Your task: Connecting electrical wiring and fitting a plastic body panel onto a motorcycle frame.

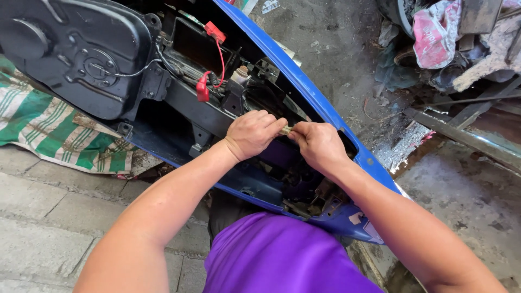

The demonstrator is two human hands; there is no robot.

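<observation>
Both hands meet over the open body of a blue scooter (325, 103), whose seat is lifted away so the black fuel tank (70, 54) and the wiring bay lie exposed. The left hand (254, 133) is curled into a loose fist, its fingers closed on one end of a small brass-coloured fitting (286, 129); the right hand (319, 142) pinches the other end, fingers together. The fitting sits just above the dark cavity in the scooter's middle, held clear of the frame, so it looks not yet seated or already freed; which, I cannot tell. Toward the scooter's front, near the tank, red terminal caps (203, 89) on a red wire (221, 61) hang unconnected. Beside the scooter lie a green striped cloth (54, 130) and scrap metal (467, 125).
</observation>
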